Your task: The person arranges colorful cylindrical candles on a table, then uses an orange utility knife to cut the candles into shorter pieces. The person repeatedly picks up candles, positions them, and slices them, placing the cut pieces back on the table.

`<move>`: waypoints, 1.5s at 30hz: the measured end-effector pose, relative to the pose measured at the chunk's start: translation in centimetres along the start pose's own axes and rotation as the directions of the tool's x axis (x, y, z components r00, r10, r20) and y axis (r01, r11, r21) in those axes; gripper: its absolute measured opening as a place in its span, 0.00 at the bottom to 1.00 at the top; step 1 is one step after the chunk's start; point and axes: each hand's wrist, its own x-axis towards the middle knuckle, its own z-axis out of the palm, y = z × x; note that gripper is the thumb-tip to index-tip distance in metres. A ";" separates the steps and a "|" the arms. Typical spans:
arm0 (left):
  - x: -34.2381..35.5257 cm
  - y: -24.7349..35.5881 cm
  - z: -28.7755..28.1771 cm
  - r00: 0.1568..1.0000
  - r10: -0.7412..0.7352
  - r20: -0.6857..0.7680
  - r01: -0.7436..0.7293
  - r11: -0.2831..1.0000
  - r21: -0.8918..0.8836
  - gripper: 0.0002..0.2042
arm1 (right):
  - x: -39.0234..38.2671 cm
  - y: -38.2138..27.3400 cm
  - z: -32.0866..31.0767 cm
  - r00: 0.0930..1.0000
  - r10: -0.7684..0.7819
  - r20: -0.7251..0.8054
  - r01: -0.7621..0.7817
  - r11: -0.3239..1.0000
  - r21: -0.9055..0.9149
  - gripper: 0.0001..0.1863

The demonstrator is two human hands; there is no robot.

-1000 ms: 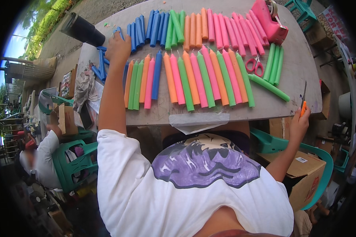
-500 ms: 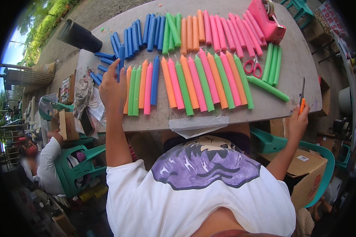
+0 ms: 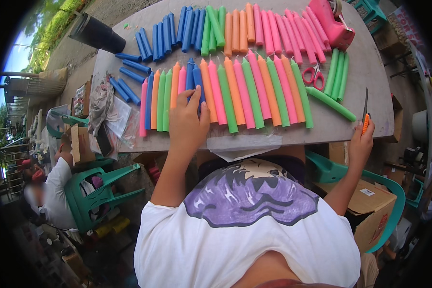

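A front row of candles in pink, orange, green and blue lies side by side across the table. My left hand (image 3: 189,120) is over this row, its fingers closed on a blue candle (image 3: 198,79) lying between another blue candle and an orange candle (image 3: 209,91). My right hand (image 3: 361,140) rests at the table's right edge, gripping a utility knife (image 3: 366,122) with an orange handle, its blade pointing away from me. A single green candle (image 3: 331,103) lies slantwise near that hand.
Behind are blue candles (image 3: 158,41), orange candles (image 3: 236,31) and pink candles (image 3: 293,33). Red-handled scissors (image 3: 314,79), a pink tape dispenser (image 3: 333,29) and a black tumbler (image 3: 96,33) stand around them. A cloth (image 3: 103,96) and phone (image 3: 104,140) lie left. A person (image 3: 60,192) sits nearby.
My left hand has moved right, from the loose blue candles to the gap in the front row, bringing a blue candle there. My right hand keeps the knife in about the same place.
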 end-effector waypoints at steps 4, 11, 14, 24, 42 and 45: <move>-0.7 0.4 -2.9 0.984 0.126 0.128 -0.130 0.991 0.021 0.28 | 0.0 -0.2 0.1 1.000 -0.016 0.014 0.016 1.000 0.001 0.19; -1.3 0.8 -3.7 0.963 0.187 0.193 -0.208 0.973 0.097 0.33 | 0.3 -0.6 0.3 1.000 -0.013 0.028 0.013 1.000 -0.013 0.19; -1.3 0.7 -3.6 0.967 0.161 0.198 -0.177 0.982 0.068 0.30 | 0.3 -0.2 0.5 0.999 -0.045 0.018 0.045 0.999 0.002 0.19; -0.9 0.3 -3.2 0.971 0.180 0.154 -0.189 0.981 0.045 0.26 | 0.0 -0.3 0.3 0.998 -0.061 0.017 0.061 0.998 -0.013 0.18; -1.1 -0.8 -4.8 0.955 0.030 -0.296 0.007 0.992 0.126 0.11 | 0.1 -0.3 0.4 0.999 -0.043 0.020 0.044 0.999 -0.022 0.19; 1.8 -4.4 -7.0 0.914 -0.040 -0.403 0.143 0.963 0.229 0.11 | 0.1 -0.3 0.5 0.998 -0.064 0.007 0.064 0.997 -0.034 0.19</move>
